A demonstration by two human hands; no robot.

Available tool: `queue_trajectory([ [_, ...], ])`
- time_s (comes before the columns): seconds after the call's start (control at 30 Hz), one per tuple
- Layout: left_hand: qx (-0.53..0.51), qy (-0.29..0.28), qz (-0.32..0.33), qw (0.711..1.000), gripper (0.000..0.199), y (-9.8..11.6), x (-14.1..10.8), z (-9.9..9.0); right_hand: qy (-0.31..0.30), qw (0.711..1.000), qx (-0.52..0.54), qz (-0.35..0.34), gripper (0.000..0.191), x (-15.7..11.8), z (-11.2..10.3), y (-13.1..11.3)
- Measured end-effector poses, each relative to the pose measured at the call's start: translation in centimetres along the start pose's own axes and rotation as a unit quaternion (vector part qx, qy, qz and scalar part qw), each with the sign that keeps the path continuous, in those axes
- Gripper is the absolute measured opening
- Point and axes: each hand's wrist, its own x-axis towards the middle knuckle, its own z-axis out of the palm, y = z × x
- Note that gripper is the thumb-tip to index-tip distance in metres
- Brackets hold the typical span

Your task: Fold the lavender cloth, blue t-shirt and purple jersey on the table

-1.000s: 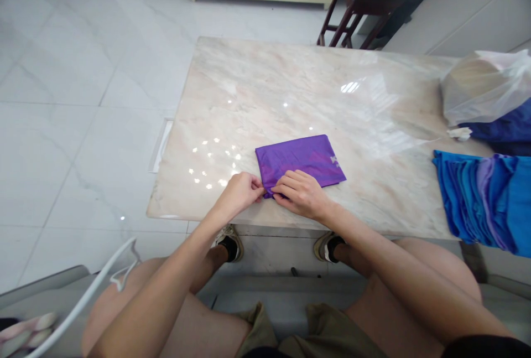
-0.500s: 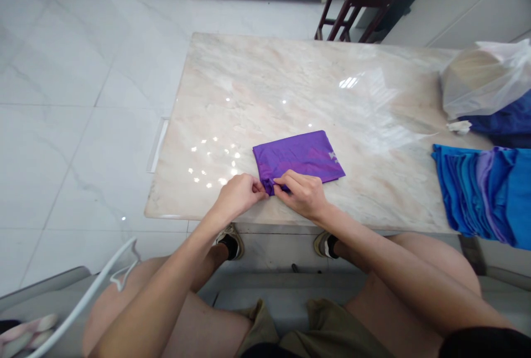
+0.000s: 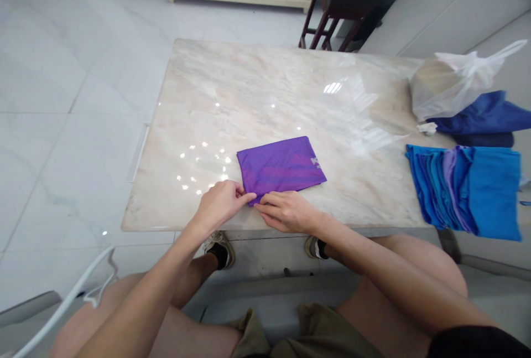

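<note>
A folded purple cloth (image 3: 277,167) lies flat on the marble table (image 3: 249,81), with pale marks at its right edge. My left hand (image 3: 223,201) pinches the cloth's near left corner between thumb and fingers. Right beside it, my right hand (image 3: 286,211) has its fingers pressed together on the cloth's near edge. The fingertips of both hands almost meet at that corner.
A row of folded blue and purple cloths (image 3: 464,189) lies at the table's right end. Behind it are a white plastic bag (image 3: 448,84), dark blue fabric (image 3: 485,114) and a crumpled tissue (image 3: 427,128). A dark stool (image 3: 344,6) stands beyond the table.
The bunched near left corner of the purple cloth now lies flatter. My right hand has moved slightly nearer to me, its fingers lower on the edge. The whole view has shifted right.
</note>
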Motion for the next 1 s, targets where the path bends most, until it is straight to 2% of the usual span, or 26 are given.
queue_trajectory([
  [0.03,0.009,0.005,0.002,1.000,0.038,0.1,0.1,0.0,0.019,1.000,-0.007,0.017,0.023,-0.1,-0.5,0.3],
  [0.1,0.017,0.020,0.003,1.000,0.032,0.1,0.4,-0.1,0.071,0.993,-0.030,0.093,0.021,-0.7,-1.9,1.1],
  [0.2,0.011,0.053,-0.006,0.998,0.027,-0.2,0.7,-0.6,0.132,0.961,-0.070,0.234,0.022,-2.3,-4.3,2.6],
  [0.27,-0.006,0.067,-0.017,0.998,0.025,-0.6,0.9,-0.9,0.145,0.937,-0.088,0.307,0.022,-3.8,-5.5,3.4],
  [0.4,-0.057,0.083,-0.026,0.995,0.016,-1.3,1.4,-0.9,0.096,0.894,-0.090,0.428,0.030,-6.2,-5.8,3.9],
  [0.5,-0.058,0.078,-0.026,0.995,0.017,-1.3,1.7,-0.6,0.042,0.859,-0.066,0.505,0.037,-6.5,-5.1,3.6],
  [0.67,-0.025,0.055,-0.016,0.998,0.026,-1.9,1.5,-0.5,-0.004,0.837,0.005,0.547,0.033,-5.5,-5.6,3.0],
  [0.83,0.009,0.043,-0.005,0.999,0.057,-2.6,0.2,-2.5,-0.133,0.814,0.056,0.562,0.044,-5.7,-9.0,3.0],
  [0.9,-0.012,0.107,0.010,0.994,0.058,-1.6,-0.1,-3.4,-0.108,0.824,0.057,0.554,0.051,-5.6,-10.5,3.5],
  [1.0,-0.034,0.249,0.094,0.963,0.042,1.4,0.4,-3.2,0.036,0.868,-0.004,0.494,0.046,-3.8,-11.1,4.4],
])
